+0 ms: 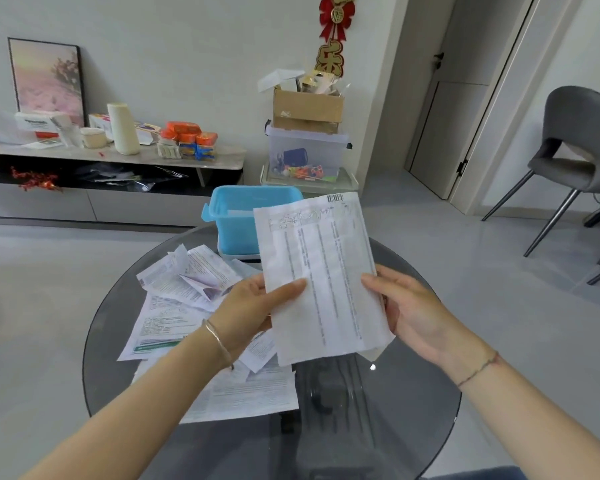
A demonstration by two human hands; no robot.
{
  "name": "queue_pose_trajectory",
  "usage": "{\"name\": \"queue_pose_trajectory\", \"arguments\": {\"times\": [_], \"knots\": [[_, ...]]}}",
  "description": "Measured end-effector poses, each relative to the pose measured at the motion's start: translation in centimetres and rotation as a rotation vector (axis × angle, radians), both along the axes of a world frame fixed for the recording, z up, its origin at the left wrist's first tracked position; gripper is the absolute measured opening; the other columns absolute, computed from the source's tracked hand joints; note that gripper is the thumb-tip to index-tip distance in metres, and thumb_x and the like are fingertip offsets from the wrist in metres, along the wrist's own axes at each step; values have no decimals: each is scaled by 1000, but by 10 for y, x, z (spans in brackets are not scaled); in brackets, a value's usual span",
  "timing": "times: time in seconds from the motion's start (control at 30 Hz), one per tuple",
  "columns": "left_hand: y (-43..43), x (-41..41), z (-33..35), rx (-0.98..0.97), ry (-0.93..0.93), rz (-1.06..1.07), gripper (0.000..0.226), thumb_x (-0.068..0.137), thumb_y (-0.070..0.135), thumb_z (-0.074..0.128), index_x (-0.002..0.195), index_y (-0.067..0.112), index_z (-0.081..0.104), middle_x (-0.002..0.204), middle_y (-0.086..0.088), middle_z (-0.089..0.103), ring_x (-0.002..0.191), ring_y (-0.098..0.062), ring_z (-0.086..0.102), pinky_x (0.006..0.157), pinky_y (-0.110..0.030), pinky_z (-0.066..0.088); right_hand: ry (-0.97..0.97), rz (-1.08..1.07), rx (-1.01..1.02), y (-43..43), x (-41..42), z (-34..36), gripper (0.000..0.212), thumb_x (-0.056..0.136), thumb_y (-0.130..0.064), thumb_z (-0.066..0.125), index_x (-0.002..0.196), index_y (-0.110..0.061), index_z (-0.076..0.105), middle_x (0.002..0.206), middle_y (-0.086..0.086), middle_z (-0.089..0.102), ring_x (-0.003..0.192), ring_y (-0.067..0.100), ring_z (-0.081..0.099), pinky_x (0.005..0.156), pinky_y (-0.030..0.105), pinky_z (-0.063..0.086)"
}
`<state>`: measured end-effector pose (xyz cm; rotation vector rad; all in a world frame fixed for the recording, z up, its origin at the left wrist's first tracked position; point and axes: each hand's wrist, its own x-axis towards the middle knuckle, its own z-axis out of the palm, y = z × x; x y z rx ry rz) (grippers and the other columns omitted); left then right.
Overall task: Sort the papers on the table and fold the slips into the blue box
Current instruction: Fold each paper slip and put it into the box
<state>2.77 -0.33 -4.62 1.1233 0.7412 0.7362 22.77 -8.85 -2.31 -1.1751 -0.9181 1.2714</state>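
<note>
Both hands (329, 313) pinch one printed slip (321, 275) — above the table (413, 403).

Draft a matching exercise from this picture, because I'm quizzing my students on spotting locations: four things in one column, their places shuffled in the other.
Things
1. blue box
2. printed sheet
3. loose papers
4. cardboard box

Places
A. on top of the clear storage bin
B. pinched between the left hand and the right hand
C. at the far edge of the glass table
D. heaped on that table's left side

Pairs: 1-C, 2-B, 3-D, 4-A
</note>
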Motion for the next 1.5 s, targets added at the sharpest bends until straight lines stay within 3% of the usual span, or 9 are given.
{"name": "queue_pose_trajectory", "arguments": {"times": [0.13,0.4,0.6,0.77,0.93,1.03,1.2,1.3,1.5], "knots": [[2,-3,-1,168,176,32,29,78,16,74,106,13,69,91,-1,75,80,-15,73,60,-22,56,-258,-46,25,2,7,-3,28,83,-21,64,109,-12,68,97,7,74,83,17,70,65,21,54],[8,-9,4,51,143,-215,33,77,26,65,108,15,67,106,-5,73,95,-21,70,82,-37,58,-377,-35,-8,0,16,-7,23,77,-26,68,97,-16,72,78,11,72,53,22,53,43,20,44],[7,-6,3,-139,-65,-152,17,93,13,53,101,8,67,90,-4,75,71,-12,72,54,-19,54,-339,-46,107,-4,16,-6,48,96,-12,51,133,-42,44,96,3,72,76,13,65,61,19,50],[3,-7,5,-135,-74,-144,22,95,13,51,111,6,64,91,-4,75,70,-12,71,53,-20,55,-516,-17,166,-7,9,-9,33,88,7,58,100,-20,71,103,-9,73,95,8,68,80,23,54],[1,-5,2,59,-109,-121,40,101,38,35,140,34,37,111,-7,71,79,-28,72,64,-28,58,-306,-259,179,-3,8,-12,9,86,-9,64,84,-10,73,85,6,75,83,19,72,69,24,57],[0,-6,3,234,-76,-120,49,90,58,47,136,54,31,114,0,70,86,-37,71,67,-33,59,-269,-322,175,-1,8,-13,19,81,-23,65,82,-6,72,84,11,75,79,19,72,68,22,57],[-5,-4,6,376,2,-62,38,80,23,74,115,15,61,100,-7,73,81,-31,72,68,-37,60,-297,-334,198,-3,7,-14,20,76,-25,66,79,-6,73,77,10,74,74,19,72,68,22,58],[-3,-2,5,407,66,21,29,75,26,65,100,13,69,93,-7,74,80,-24,73,67,-33,60,-283,-301,198,-3,7,-16,17,76,-23,66,78,-7,73,79,9,75,74,18,72,66,21,57],[-2,-1,1,346,-22,-46,23,91,13,55,112,11,63,103,0,74,94,-16,70,72,-23,58,-69,-227,150,0,7,-17,28,74,-26,64,82,-1,71,88,9,74,74,13,69,65,18,54]]}}
